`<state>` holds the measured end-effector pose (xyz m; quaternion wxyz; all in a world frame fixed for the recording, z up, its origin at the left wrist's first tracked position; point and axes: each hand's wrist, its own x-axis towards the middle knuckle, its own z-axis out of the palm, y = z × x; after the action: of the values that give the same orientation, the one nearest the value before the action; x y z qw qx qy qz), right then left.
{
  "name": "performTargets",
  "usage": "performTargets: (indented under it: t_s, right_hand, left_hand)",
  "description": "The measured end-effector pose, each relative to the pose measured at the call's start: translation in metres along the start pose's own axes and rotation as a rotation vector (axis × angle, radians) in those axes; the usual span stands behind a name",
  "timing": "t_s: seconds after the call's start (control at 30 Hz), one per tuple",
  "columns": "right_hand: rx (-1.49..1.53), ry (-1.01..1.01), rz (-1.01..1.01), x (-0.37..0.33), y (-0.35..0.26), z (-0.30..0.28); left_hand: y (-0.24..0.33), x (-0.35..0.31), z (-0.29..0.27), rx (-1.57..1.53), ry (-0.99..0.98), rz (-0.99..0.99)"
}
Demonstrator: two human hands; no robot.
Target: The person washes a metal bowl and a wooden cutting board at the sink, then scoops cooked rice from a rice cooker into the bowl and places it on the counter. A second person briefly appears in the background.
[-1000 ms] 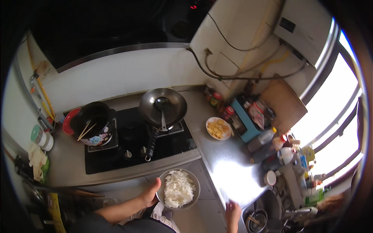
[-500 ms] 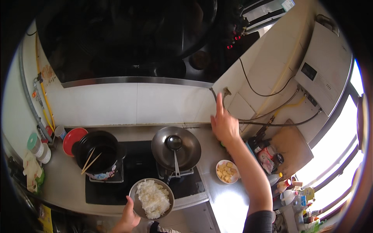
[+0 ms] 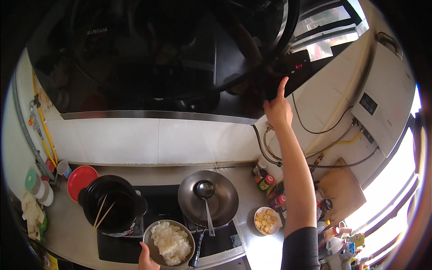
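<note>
My left hand (image 3: 147,259) grips the rim of a metal bowl (image 3: 153,246) of white rice (image 3: 171,243), held over the stove's front edge. Up at the right, my right hand (image 3: 280,107) points with its index finger stretched out, just below the small red lights on the glossy black range hood (image 3: 148,58). Whether the fingertip touches the panel I cannot tell. Behind the bowl, a wok (image 3: 223,193) sits on the right burner with a metal ladle (image 3: 205,191) lying in it. On the left burner stands a black pot (image 3: 116,185) with wooden chopsticks (image 3: 102,213) across it.
A small bowl of yellowish cubes (image 3: 267,220) stands right of the stove (image 3: 157,198). Jars (image 3: 266,182) and bottles crowd the right side. A red bowl (image 3: 82,182) lies behind the pot. A white water heater (image 3: 382,101) with hoses hangs on the right wall.
My right hand has risen from in front of the wall up to the range hood's lights. My view has tilted upward. The left hand still holds the bowl of rice.
</note>
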<state>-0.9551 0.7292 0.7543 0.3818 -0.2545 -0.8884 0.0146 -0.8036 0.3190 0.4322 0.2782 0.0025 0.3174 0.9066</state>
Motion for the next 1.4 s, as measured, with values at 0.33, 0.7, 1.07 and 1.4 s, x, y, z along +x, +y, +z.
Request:
performTargets:
  t_s: [0.33,0.7,1.07,1.4]
  right_hand:
    - [0.088,0.048,-0.032,0.002,0.009,-0.008]
    - [0.121,-0.251,-0.549,-0.125,-0.063,0.038]
    - [0.640,-0.755,-1.327,-0.348,-0.267,0.124]
    - [0.561,-0.605,-1.395,-0.406,-0.314,0.184]
  left_hand:
    - [-0.003,0.003,0.002,-0.015,-0.002,-0.016]
    - [-0.013,-0.042,-0.041,-0.136,0.070,0.021]
    - [-0.033,-0.122,-0.087,-0.082,0.229,0.263]
    - [-0.016,-0.157,-0.086,-0.062,0.413,0.494]
